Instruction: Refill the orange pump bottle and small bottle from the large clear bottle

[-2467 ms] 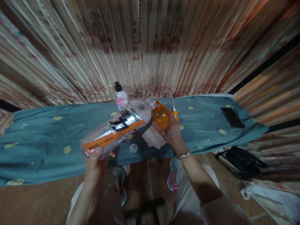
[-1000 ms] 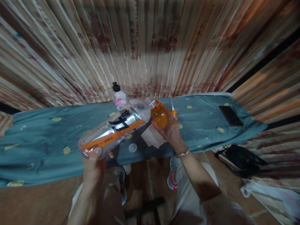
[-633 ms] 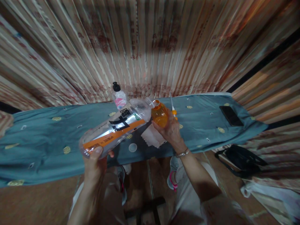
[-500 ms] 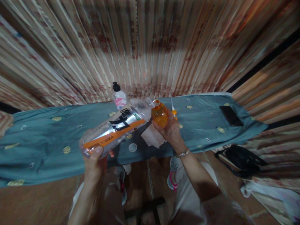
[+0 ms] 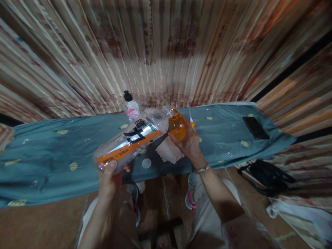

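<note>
Near cloth's front edge [image 5: 59, 193], hands [image 5: 110, 176] [image 5: 190, 141] gripping two bottles [image 5: 135, 138] [image 5: 177, 128], room leftward

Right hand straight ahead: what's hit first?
Likely the large clear plastic bottle, near its neck, met by the translucent orange round bottle in the right hand; whether they touch is unclear.

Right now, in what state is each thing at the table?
Large clear bottle: tilted, no cap visible, in left hand.
Orange bottle: open, in right hand.
Black-topped bottle: upright, top on.
Pump: unattached, partly hidden.
Pale sheet: spread out.
Clear disc: lying flat.
Phone: screen dark.
</note>
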A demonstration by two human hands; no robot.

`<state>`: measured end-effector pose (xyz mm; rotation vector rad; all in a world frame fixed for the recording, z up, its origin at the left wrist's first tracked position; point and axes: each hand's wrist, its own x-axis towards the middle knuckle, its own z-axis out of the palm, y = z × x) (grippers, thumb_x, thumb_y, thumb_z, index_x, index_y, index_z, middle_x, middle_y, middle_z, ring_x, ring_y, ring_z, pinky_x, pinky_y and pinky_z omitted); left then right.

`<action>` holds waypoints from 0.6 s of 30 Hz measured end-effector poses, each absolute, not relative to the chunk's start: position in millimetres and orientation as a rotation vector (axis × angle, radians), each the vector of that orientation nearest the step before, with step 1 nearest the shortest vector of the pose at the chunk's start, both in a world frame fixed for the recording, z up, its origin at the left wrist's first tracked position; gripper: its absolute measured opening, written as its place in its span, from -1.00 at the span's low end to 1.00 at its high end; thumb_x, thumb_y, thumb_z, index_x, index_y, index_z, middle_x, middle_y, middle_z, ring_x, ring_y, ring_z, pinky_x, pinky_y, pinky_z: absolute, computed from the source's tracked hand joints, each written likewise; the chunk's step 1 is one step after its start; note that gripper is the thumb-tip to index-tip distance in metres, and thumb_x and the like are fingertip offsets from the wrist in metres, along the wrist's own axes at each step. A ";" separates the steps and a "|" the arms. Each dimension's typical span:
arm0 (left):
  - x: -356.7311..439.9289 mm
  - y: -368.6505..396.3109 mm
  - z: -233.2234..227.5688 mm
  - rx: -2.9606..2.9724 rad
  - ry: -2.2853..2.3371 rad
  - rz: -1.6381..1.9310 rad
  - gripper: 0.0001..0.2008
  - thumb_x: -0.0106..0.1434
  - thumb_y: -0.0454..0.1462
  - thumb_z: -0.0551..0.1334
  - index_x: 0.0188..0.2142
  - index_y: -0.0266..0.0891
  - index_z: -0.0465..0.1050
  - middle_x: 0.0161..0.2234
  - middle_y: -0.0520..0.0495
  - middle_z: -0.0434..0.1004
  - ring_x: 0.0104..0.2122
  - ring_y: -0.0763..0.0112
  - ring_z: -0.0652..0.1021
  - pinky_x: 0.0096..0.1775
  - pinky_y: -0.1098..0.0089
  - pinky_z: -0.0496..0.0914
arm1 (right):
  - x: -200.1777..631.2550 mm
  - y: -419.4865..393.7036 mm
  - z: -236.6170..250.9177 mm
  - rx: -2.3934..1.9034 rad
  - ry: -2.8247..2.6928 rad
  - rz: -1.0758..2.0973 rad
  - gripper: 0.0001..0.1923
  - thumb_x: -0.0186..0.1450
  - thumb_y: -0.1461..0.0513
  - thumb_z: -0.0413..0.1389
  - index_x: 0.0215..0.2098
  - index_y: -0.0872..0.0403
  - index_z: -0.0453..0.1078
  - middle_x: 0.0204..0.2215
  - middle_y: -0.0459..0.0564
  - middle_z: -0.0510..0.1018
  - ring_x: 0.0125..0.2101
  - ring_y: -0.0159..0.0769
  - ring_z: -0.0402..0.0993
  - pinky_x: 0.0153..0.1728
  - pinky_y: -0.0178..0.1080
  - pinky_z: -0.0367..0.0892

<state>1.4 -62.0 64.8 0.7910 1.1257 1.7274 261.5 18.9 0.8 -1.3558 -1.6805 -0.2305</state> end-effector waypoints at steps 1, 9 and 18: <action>2.1 -61.4 64.7 0.788 1.124 1.729 -0.54 -0.15 -0.12 0.53 -0.23 -0.22 0.62 -0.35 -0.06 0.66 -0.53 0.35 0.55 -0.69 0.47 0.37 | 261.7 19.2 0.4 -1.343 -1.682 -0.244 -0.20 0.41 -0.18 0.13 0.34 0.18 0.13 0.02 0.32 0.63 -0.01 0.06 0.65 -0.05 0.08 0.63; 2.9 -58.6 61.0 0.767 1.111 1.746 -0.50 -0.19 -0.07 0.57 -0.25 -0.23 0.63 -0.40 -0.05 0.65 -0.57 0.37 0.55 -0.70 0.49 0.37 | 264.4 20.2 -1.3 -1.341 -1.712 -0.273 -0.16 0.40 -0.17 0.16 0.37 0.20 0.06 0.04 0.36 0.61 -0.01 0.10 0.65 -0.03 0.11 0.62; 3.1 -58.0 60.9 0.768 1.098 1.736 -0.50 -0.18 -0.07 0.57 -0.24 -0.22 0.61 -0.37 -0.06 0.65 -0.55 0.36 0.55 -0.70 0.48 0.38 | 263.6 19.1 -0.7 -1.388 -1.704 -0.271 -0.16 0.39 -0.16 0.18 0.37 0.20 0.07 0.04 0.36 0.62 0.00 0.10 0.65 -0.04 0.12 0.63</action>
